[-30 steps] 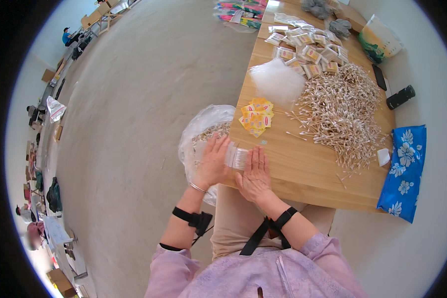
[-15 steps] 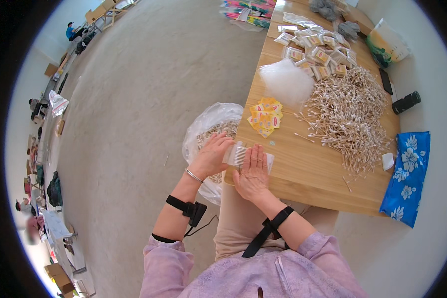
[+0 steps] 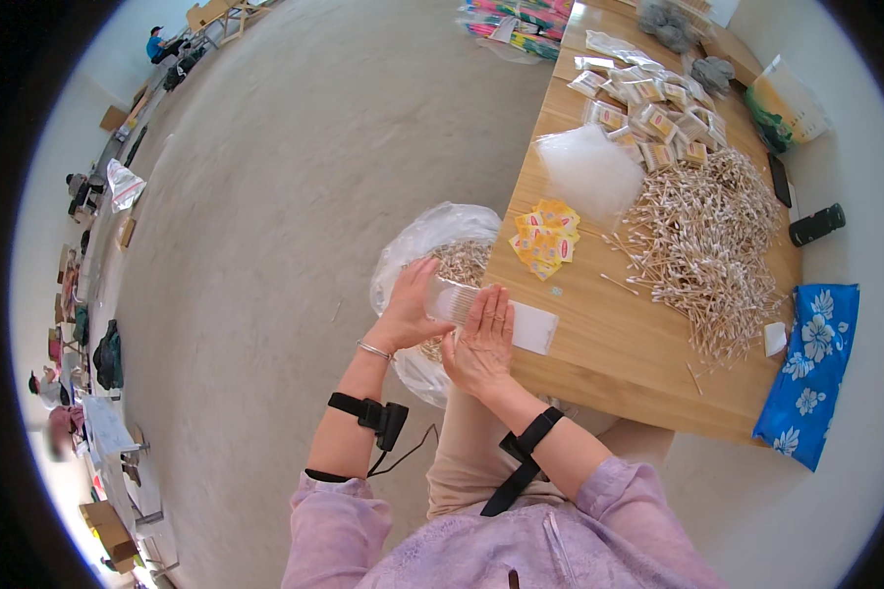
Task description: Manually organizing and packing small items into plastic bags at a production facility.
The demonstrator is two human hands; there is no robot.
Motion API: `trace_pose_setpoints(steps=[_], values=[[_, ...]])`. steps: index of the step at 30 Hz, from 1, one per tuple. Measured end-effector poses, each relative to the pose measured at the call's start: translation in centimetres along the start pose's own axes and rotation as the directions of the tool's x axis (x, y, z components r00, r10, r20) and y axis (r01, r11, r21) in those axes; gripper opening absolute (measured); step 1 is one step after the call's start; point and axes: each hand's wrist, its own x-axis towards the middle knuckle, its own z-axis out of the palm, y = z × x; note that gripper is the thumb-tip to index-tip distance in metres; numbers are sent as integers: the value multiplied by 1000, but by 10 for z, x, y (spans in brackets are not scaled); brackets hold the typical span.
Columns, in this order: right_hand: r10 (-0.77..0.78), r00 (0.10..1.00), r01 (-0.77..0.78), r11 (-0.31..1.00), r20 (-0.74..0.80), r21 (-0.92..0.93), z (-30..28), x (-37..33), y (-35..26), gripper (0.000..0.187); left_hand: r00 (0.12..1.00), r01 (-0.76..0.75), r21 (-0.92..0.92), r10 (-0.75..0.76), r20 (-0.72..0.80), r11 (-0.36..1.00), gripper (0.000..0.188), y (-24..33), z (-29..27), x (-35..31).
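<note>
The person's left hand (image 3: 405,306) is grasping one end of a clear packet of cotton swabs (image 3: 452,302), thumb and fingers spreading around its sides. The right hand (image 3: 481,344) is lying across the packet with fingers extended — whether its thumb is clasping anything, one cannot tell. A white strip (image 3: 535,328) is jutting out from beneath that hand over the wooden table (image 3: 609,368). The packet is sitting at the table's left edge, partly above a plastic bag (image 3: 400,245) of loose swabs. Yellow cards (image 3: 546,238) are lying nearby.
</note>
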Motion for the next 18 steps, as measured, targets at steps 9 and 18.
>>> trace_pose_setpoints(steps=[9,18], values=[[21,1000,-22,996,5,82,6,3,-11,101,915,274,-855,-392,92,439,52,-15,24,-6],[41,994,-44,999,97,32,-2,6,0,97,806,393,-802,-588,66,449,23,4,53,13]])
